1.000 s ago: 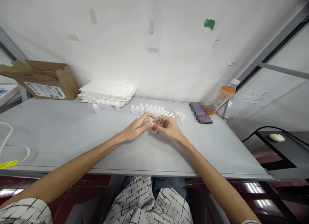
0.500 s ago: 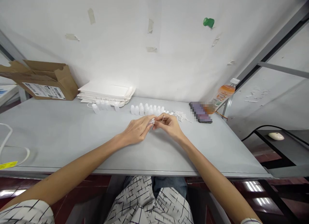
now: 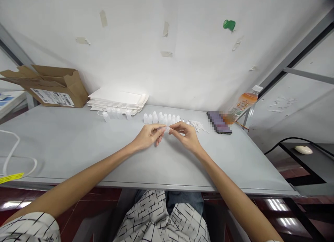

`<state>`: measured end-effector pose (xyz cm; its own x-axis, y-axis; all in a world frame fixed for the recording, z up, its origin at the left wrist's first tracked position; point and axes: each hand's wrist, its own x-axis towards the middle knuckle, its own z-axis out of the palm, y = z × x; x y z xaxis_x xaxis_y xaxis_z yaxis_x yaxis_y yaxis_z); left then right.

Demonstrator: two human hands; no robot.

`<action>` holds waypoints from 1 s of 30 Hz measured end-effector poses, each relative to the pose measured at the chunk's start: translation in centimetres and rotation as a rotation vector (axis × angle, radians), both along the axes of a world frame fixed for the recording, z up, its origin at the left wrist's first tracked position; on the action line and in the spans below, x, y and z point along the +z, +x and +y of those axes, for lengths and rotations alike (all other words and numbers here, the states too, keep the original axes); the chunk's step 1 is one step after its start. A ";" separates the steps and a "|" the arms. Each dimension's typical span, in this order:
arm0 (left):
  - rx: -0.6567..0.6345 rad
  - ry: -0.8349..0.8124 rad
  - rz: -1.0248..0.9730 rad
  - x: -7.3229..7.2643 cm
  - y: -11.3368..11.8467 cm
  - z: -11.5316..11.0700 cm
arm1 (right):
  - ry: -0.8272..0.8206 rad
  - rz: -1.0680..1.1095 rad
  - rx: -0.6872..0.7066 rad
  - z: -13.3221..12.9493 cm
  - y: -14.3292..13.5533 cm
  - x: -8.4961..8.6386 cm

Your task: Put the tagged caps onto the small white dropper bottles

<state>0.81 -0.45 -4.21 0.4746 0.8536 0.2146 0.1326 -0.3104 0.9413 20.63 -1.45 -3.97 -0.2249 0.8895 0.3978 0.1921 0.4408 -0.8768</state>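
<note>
Taking the bench point(image 3: 125, 165) as landmark: above its middle, the left hand point(image 3: 148, 136) and the right hand point(image 3: 187, 136) meet, fingers of each pinched closed on a small translucent piece point(image 3: 167, 129) between them. Behind the hands, on the bench, stand small white bottles point(image 3: 154, 117), with white cords point(image 3: 197, 125) just beside. At the bench's right lies a phone point(image 3: 220, 123); at its back left, stacked white sheets point(image 3: 117, 97) and an open cardboard box point(image 3: 58, 90).
</note>
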 end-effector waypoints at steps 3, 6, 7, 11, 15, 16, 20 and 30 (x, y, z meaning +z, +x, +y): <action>-0.016 0.017 -0.009 -0.3 -0.2 0.2 | -0.041 -0.010 0.046 0.1 0.3 0.1; -0.017 0.050 -0.008 -0.3 -0.3 0.2 | -0.084 0.019 0.071 0.1 0.3 0.1; -0.016 0.071 -0.009 -0.3 -0.3 0.2 | -0.100 0.035 0.078 0.0 0.3 0.1; -0.006 0.186 -0.007 0.0 -0.2 -0.1 | -0.170 0.132 0.113 0.0 0.3 0.1; 0.006 0.317 0.038 0.0 -0.2 -0.2 | -0.242 0.210 0.133 -0.1 0.2 0.3; 0.008 0.350 0.053 -0.1 -0.2 -0.2 | -0.261 0.213 0.145 -0.2 0.2 0.3; 0.002 0.455 0.108 -0.2 -0.4 -0.1 | -0.298 0.212 0.189 -0.2 0.3 0.4; 0.017 0.742 0.254 -0.3 -0.6 0.1 | -0.331 0.290 0.174 -0.2 -0.1 0.1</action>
<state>0.20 -0.33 -4.47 0.5733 0.5370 0.6189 0.3265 -0.8425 0.4286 20.57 -1.65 -3.91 -0.3031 0.9382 0.1674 -0.1331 0.1323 -0.9822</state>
